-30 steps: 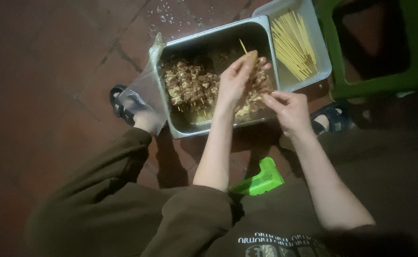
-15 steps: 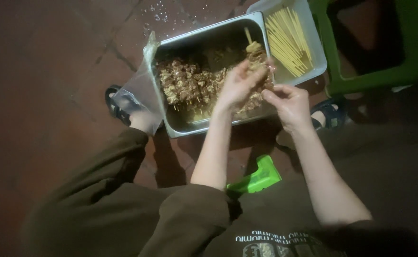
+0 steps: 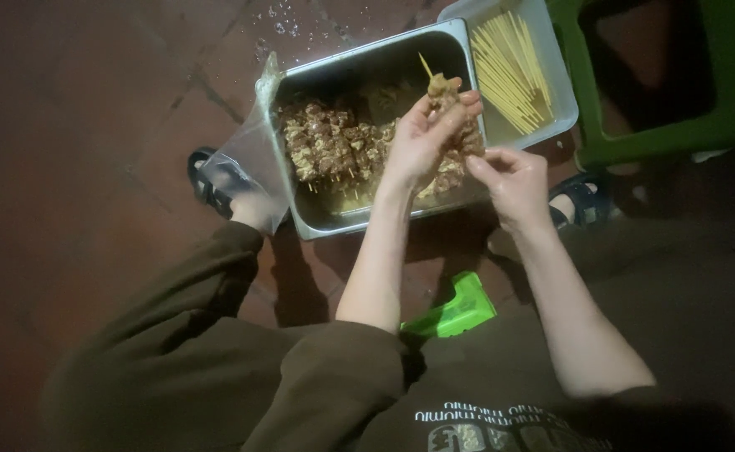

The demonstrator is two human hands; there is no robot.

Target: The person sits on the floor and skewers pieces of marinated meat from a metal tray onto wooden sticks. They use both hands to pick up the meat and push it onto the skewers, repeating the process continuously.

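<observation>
Skewered meat (image 3: 449,105) sits in the grip of the left hand (image 3: 422,138), whose fingers curl around the lumps on the stick, the bare tip of the skewer poking out above the fingertips. It is held over the right half of the metal tray (image 3: 367,59). The right hand (image 3: 509,176) is just below and beside it, fingers drawn together at what seems to be the lower end of the stick, though the pinch itself is hard to make out. Inside the tray, finished meat skewers (image 3: 330,146) lie heaped on the left side. Just right of the tray, a pale container (image 3: 551,50) holds bare bamboo sticks (image 3: 509,67). A clear plastic bag (image 3: 246,167) hangs off the tray's left rim. A green stool (image 3: 660,138) stands further right on the red tiled floor (image 3: 74,125).
</observation>
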